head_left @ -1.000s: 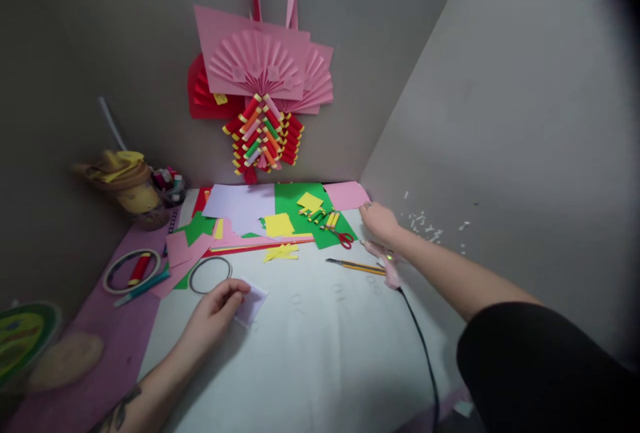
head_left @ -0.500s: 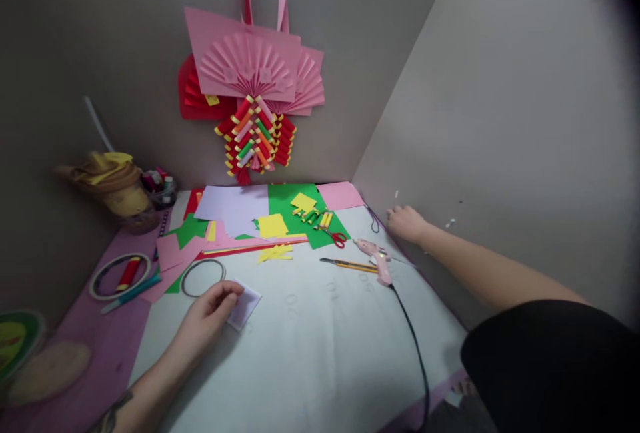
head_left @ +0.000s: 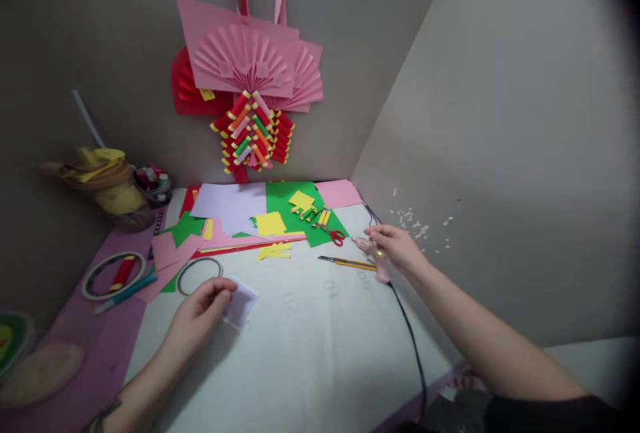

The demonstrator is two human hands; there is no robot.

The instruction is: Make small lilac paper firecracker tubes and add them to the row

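Tape ring (head_left: 113, 275): flat at left table edge, clear of work area.
Left hand (head_left: 197, 318): fingertips pinched on pale lilac paper piece (head_left: 241, 304), pinning it to white table sheet (head_left: 310, 346).
Pencil (head_left: 347, 263): lying near glue gun.
Right hand (head_left: 397, 247): fingers curled over pink glue gun (head_left: 381, 271), grip not fully visible; cord (head_left: 413, 346) trails toward person.

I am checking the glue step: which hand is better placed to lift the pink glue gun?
Right. The right hand is already on the pink glue gun at the table's right edge. The left hand is far across the table, pinning a small pale paper piece.
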